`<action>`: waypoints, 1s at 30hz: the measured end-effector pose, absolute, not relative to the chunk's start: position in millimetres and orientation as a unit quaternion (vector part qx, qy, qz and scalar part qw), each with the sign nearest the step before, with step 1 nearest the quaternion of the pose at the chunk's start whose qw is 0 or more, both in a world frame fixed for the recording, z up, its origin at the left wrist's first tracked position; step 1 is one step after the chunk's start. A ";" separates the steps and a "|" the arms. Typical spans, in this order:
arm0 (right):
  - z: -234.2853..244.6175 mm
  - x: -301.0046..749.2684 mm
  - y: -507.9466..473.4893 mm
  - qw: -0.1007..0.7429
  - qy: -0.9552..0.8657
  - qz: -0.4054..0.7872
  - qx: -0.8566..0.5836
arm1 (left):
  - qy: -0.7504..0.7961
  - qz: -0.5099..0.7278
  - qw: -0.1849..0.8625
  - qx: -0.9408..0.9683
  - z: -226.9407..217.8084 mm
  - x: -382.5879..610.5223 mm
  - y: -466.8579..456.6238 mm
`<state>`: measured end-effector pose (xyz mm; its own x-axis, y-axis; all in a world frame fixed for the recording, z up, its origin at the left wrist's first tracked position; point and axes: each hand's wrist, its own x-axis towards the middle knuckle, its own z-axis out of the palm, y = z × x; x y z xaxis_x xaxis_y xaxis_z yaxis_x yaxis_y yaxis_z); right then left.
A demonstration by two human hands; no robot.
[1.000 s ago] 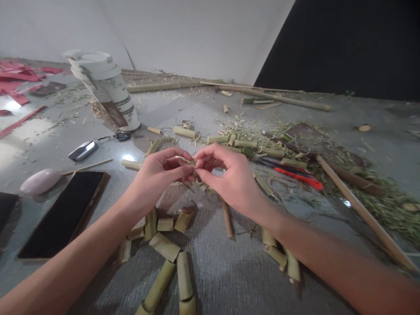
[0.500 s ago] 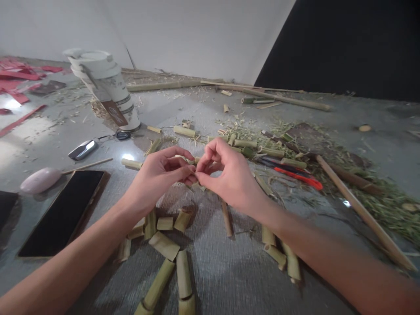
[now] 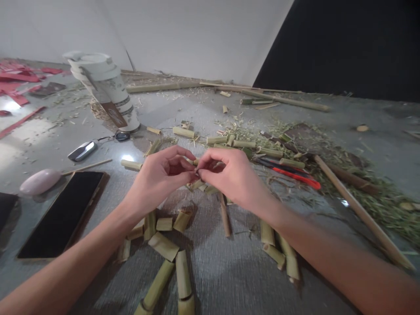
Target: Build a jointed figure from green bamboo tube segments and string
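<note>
My left hand [image 3: 166, 173] and my right hand [image 3: 226, 175] meet in the middle of the view, thumbs and fingertips pinched close together. Between the tips is a tiny dark bit, too small to name. Just behind and beneath the fingers lie short cut bamboo pieces [image 3: 210, 189], partly covered by the hands. Nearer to me, more bamboo pieces [image 3: 164, 246] are laid end to end, some joined in lines. A thin brown stick [image 3: 225, 216] lies below my right hand. Another bamboo group [image 3: 268, 234] sits beside my right forearm.
At the left are a phone [image 3: 62, 214], a pale pink oval object [image 3: 40, 181], a key fob [image 3: 82, 151] and a white tumbler [image 3: 108, 92]. To the right lie a red-and-black cutter [image 3: 295, 173], green shavings [image 3: 387, 201] and a long stick [image 3: 364, 214]. Red strips [image 3: 19, 78] lie far left.
My right hand has lowered slightly and its raised, curled fingers have flattened toward the left fingertips. The left hand has barely moved. The tiny dark bit now shows between the fingertips.
</note>
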<state>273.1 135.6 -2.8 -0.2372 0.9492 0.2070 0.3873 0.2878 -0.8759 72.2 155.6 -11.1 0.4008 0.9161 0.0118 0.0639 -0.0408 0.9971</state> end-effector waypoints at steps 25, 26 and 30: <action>-8.9 276.3 134.7 0.423 -0.693 0.402 -0.424 | 0.401 0.384 0.352 0.753 -4.1 68.6 149.7; -8.6 276.6 134.4 0.421 -0.694 0.402 -0.424 | 0.402 0.375 0.344 0.761 -3.7 67.7 151.0; -9.4 277.6 133.8 0.422 -0.688 0.409 -0.425 | 0.382 0.359 0.351 0.776 -3.2 64.4 154.9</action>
